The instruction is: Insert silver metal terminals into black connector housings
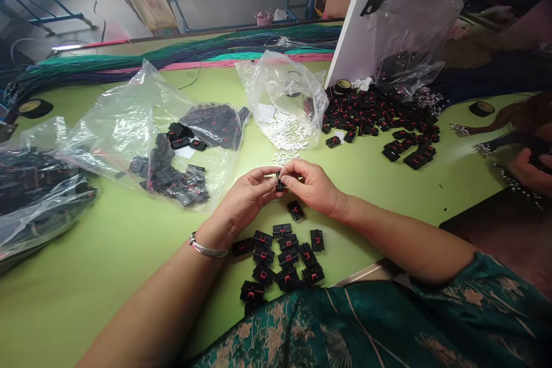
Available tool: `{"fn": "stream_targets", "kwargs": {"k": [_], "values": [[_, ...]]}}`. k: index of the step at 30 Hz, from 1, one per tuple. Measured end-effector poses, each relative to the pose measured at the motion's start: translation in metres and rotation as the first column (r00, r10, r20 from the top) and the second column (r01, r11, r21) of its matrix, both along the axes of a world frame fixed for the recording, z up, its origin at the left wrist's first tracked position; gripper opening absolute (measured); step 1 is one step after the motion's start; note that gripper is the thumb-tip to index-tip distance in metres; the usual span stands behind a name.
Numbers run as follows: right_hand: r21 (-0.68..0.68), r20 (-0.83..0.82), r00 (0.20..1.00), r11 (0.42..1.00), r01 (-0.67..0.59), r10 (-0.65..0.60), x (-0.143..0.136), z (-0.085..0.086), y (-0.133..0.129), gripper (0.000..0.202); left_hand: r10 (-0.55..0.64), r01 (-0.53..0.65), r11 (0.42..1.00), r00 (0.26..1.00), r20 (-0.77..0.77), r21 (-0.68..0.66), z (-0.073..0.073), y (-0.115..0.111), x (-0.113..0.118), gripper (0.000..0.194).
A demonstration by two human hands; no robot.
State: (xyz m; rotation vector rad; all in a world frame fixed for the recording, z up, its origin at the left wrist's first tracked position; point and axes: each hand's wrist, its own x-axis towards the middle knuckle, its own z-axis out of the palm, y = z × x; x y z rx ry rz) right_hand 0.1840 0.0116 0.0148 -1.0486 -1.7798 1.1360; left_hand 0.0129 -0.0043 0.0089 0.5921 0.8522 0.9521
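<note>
Between my two hands, a small black connector housing (pixel 280 183) is held upright over the green table. My left hand (pixel 254 190) grips it from the left with thumb and fingers. From the right, the thumb and forefinger of my right hand (pixel 311 185) pinch at the same housing; any small part in that pinch is hidden. A single black connector with a red clip (pixel 295 210) lies just below my hands. Closer to my body is a group of several such connectors (pixel 288 257). Small white pieces (pixel 287 156) are scattered just beyond my fingertips.
A clear bag of white pieces (pixel 288 126) stands ahead. Bags of black connectors (pixel 181 178) lie left. A heap of connectors (pixel 379 118) sits right, by a white panel (pixel 351 29). Wire bundles (pixel 207 57) cross the back. Another person's hand (pixel 532 172) is at far right.
</note>
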Motion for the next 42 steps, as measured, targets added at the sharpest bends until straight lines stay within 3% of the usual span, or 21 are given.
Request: {"fn": "stream_targets", "kwargs": {"k": [5, 11, 14, 18, 21, 25, 28, 31, 35, 42], "values": [[-0.069, -0.030, 0.999, 0.997, -0.014, 0.012, 0.001, 0.001, 0.000, 0.010, 0.003, -0.003, 1.000, 1.000, 0.003, 0.000, 0.001, 0.000, 0.000, 0.030], [0.018, 0.023, 1.000, 1.000, 0.014, -0.014, -0.001, 0.001, -0.001, 0.005, 0.011, -0.011, 1.000, 1.000, -0.019, 0.005, 0.002, -0.001, 0.002, 0.032], [-0.129, -0.072, 0.996, 0.990, 0.050, -0.060, -0.003, -0.001, -0.002, 0.006, 0.044, -0.042, 0.998, 0.998, -0.037, 0.046, 0.002, -0.002, 0.002, 0.030], [-0.422, -0.250, 0.967, 0.905, -0.058, -0.054, -0.004, 0.001, -0.004, 0.021, 0.060, -0.049, 0.989, 0.996, -0.072, 0.141, 0.000, -0.002, 0.000, 0.028], [-0.453, -0.308, 0.952, 0.880, -0.144, -0.003, -0.003, 0.007, -0.004, 0.024, 0.052, -0.037, 0.983, 0.996, -0.079, 0.178, 0.003, -0.003, -0.001, 0.025], [-0.359, -0.277, 0.960, 0.923, -0.140, 0.038, 0.006, 0.014, 0.005, 0.029, 0.057, -0.049, 0.972, 0.998, -0.029, 0.228, 0.012, -0.003, -0.002, 0.024], [-0.262, -0.214, 0.975, 0.965, 0.001, -0.059, 0.020, 0.012, 0.022, 0.026, 0.131, -0.129, 0.963, 0.991, 0.006, 0.237, 0.016, 0.001, -0.005, 0.027], [-0.045, 0.083, 0.990, 0.992, 0.114, -0.110, 0.032, 0.004, 0.036, 0.009, 0.239, -0.237, 0.960, 0.971, 0.005, 0.147, 0.011, 0.008, -0.010, 0.029], [0.198, 0.431, 0.892, 0.979, 0.050, -0.133, 0.032, -0.005, 0.039, 0.011, 0.302, -0.299, 0.951, 0.953, -0.020, 0.077, 0.002, 0.014, -0.012, 0.032], [0.337, 0.706, 0.688, 0.935, -0.114, -0.170, 0.010, -0.010, 0.025, 0.015, 0.286, -0.282, 0.956, 0.957, -0.046, 0.078, -0.002, 0.012, -0.010, 0.029]]}}
